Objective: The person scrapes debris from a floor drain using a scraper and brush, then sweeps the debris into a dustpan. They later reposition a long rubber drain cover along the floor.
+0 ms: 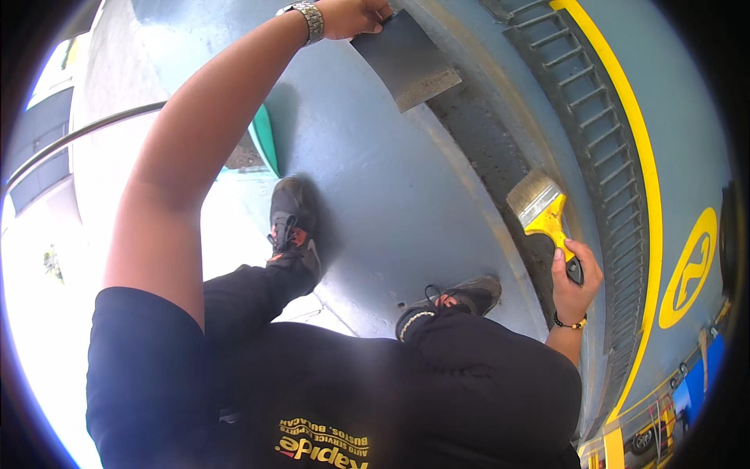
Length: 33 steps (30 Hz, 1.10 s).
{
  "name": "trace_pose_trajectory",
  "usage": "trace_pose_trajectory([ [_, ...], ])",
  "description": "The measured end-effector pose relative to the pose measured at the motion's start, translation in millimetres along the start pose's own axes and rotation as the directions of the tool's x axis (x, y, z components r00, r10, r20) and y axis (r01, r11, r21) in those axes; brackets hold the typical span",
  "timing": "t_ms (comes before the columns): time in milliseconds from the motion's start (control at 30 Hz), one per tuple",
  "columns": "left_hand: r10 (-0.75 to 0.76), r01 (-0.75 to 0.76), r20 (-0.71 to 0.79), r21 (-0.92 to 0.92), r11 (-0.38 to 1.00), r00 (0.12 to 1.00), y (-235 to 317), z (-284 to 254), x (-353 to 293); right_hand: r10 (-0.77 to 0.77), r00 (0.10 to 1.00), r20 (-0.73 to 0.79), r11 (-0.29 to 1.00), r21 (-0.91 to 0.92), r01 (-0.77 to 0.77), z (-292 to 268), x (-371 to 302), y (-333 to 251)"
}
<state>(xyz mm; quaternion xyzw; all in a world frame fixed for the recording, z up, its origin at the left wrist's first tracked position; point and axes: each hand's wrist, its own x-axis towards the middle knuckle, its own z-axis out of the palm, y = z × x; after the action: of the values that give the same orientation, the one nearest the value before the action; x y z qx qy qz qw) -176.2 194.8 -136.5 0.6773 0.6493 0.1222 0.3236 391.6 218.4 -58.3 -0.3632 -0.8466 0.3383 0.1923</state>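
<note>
My left hand (350,17), with a metal watch on the wrist, reaches far forward and grips the edge of a dark flat rectangular sheet (406,59). Light brown grit lies along the sheet's near edge, which hangs over a shallow floor channel (488,148). On the right, my right hand (580,283) is closed round the handle of a wide paintbrush (547,215). The brush has a yellow body, a black handle end, a metal band and pale bristles. Its bristles point away from me, above the channel, apart from the sheet. Whether they touch the floor, I cannot tell.
A long metal drain grate (598,125) curves along the right, beside a yellow floor line (648,180). My dark shoes (293,227) stand on the grey-blue floor (375,203). A green-edged object (266,141) lies beyond my left foot, partly behind my arm.
</note>
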Motion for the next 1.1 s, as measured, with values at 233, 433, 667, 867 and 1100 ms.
trace_pose_trajectory([
  [233, -0.326, 0.296, 0.242, 0.153, 0.943, 0.914, 1, -116, -116, 0.085, 0.990, 0.114, 0.996, -0.011, -0.085, -1, 3, -12],
  [433, -0.543, 0.422, 0.169, 0.460, 0.782, 0.822, 2, -147, -194, 0.118, 0.984, 0.132, 0.993, -0.012, -0.118, -9, 13, -35],
  [667, -0.526, 0.298, 0.116, 0.714, 0.634, 0.842, -26, -102, -236, 0.065, 0.980, 0.187, 0.997, -0.064, -0.054, -12, 25, -50],
  [867, -0.517, 0.140, 0.232, 0.801, 0.582, 0.824, -15, -78, -241, 0.073, 0.935, 0.346, 0.992, -0.124, -0.032, -24, 34, -55],
  [1100, -0.456, 0.265, 0.033, 0.775, 0.574, 0.889, 66, -101, -236, -0.044, 0.871, 0.490, 0.973, -0.177, 0.149, -8, 69, -66],
])
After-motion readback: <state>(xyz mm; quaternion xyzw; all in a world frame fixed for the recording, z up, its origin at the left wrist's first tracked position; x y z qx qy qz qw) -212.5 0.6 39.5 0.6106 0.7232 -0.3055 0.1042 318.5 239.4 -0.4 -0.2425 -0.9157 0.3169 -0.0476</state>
